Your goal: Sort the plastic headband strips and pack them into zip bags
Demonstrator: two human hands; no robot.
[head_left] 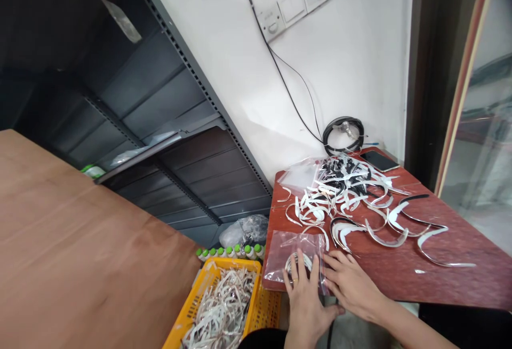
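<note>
My left hand (304, 295) lies flat with fingers spread on a clear plastic bag (294, 253) at the near left corner of the red table (460, 269). A coiled pale strip shows inside the bag under my fingertips. My right hand (350, 279) rests beside it, fingers stretched out, touching the bag's right edge. Just beyond the hands lie several curved white and black strips (348, 200) scattered over the table.
A yellow basket (192, 301) full of pale strips sits on the floor below the table's left edge, with a row of green-capped bottles (230, 252) behind it. A phone (379, 160) and a coiled black cable (344, 135) lie at the far edge. Grey metal shelving (160, 125) stands on the left.
</note>
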